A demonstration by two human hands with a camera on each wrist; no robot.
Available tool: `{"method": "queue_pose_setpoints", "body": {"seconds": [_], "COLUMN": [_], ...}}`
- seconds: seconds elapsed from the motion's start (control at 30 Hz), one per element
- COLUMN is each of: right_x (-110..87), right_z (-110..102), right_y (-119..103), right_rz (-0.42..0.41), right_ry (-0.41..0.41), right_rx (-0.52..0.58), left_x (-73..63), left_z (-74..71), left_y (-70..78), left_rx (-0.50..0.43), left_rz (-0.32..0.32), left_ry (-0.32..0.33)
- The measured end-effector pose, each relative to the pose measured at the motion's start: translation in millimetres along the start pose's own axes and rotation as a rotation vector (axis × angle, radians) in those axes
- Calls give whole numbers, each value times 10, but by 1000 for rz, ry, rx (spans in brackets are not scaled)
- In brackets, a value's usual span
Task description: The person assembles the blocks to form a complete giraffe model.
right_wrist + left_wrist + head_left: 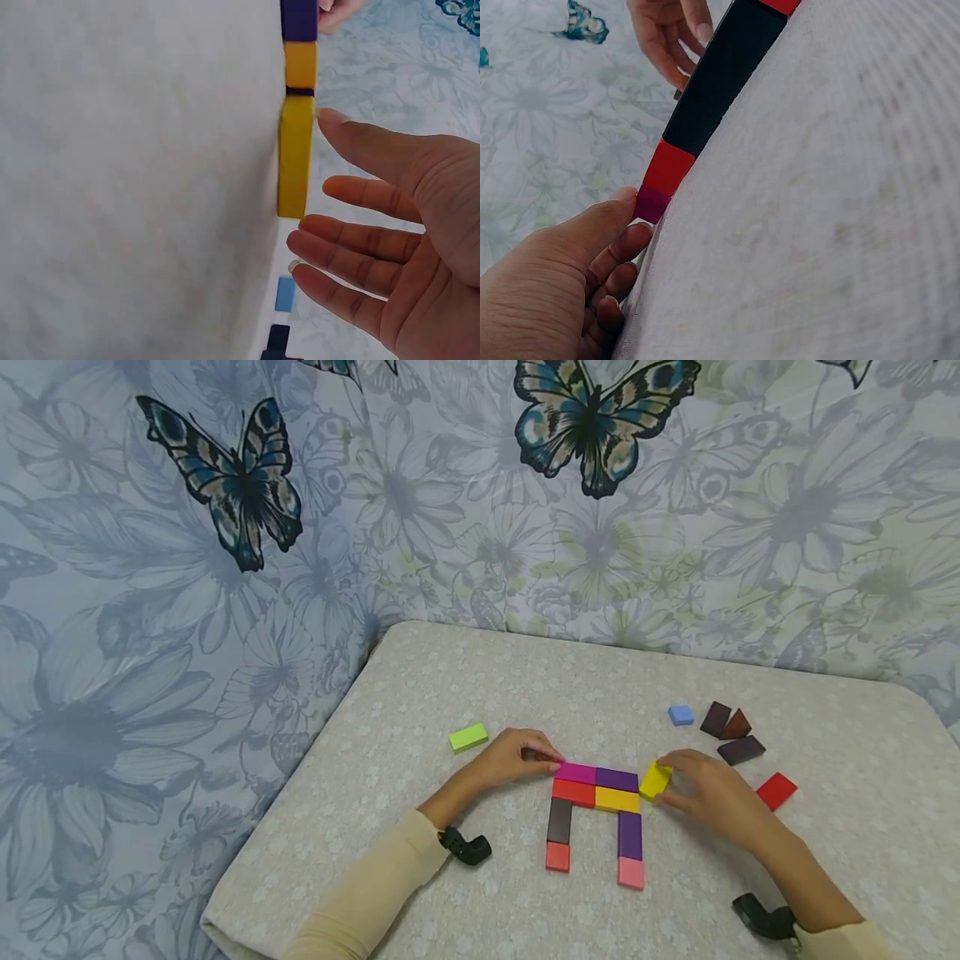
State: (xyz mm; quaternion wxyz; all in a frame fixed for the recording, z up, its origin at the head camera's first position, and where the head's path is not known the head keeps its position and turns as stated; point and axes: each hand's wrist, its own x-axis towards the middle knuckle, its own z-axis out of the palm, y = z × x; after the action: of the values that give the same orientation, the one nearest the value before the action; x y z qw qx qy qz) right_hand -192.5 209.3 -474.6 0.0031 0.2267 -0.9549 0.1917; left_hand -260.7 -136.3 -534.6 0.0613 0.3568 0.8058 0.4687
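In the head view a flat block figure lies on the bed: a magenta block (576,773) and a purple block (617,779) on top, a red block (573,792) and an orange-yellow block (617,799) below, with two legs. My left hand (517,754) touches the magenta block's outer left end with its thumb and fingertips. At the figure's right end, my right hand (708,789) holds a yellow block (654,781) lightly between thumb and fingers. That block stands slantwise beside the figure. In the right wrist view, its thumb (337,120) meets the block's near end.
A lime block (468,738) lies left of the figure. Farther right are a light blue block (681,715), two dark brown blocks (741,750), a brown triangular piece (737,724) and a red block (777,791). Behind the fabric-covered surface (480,677) rises a butterfly-patterned wall.
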Motion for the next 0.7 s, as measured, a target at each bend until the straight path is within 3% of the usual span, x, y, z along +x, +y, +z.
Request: {"method": "queue_pose_setpoints", "body": {"seconds": [0.4,0.7], "right_x": [-84,-138], "right_z": [-310,-298], "right_y": [325,591], "right_rz": [131,194], "right_ry": [78,195], "right_rx": [1,-23], "left_x": [-2,2], "left_z": [13,10], "left_y": [20,1], "left_rx": [-3,4], "left_rz": [1,4], "left_ry": [5,5]}}
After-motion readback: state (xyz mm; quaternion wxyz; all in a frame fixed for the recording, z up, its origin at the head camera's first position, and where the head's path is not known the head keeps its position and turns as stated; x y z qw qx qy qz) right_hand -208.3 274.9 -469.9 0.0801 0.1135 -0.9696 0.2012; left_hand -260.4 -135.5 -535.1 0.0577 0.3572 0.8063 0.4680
